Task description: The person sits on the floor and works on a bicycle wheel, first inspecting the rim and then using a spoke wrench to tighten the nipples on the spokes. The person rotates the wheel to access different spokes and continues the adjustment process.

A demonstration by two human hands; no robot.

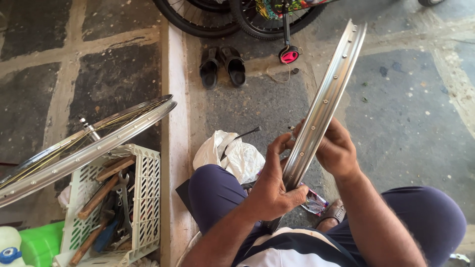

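Note:
A bare silver bicycle rim (332,86) with spoke holes stands on edge between my knees, slanting up to the right. My left hand (273,185) grips its lower part from the left, thumb across the metal. On the rim's right side my right hand (335,148) is closed on it, fingertips at a spoke hole. A thin dark spoke (242,134) lies over a white plastic bag (231,153) just left of my hands.
A spoked wheel (84,143) rests on a white plastic crate (143,198) of hand tools at left. Black sandals (222,64), bicycle tyres (217,20) and a pink training wheel (288,54) stand ahead. A raised stone kerb (173,99) divides the floor.

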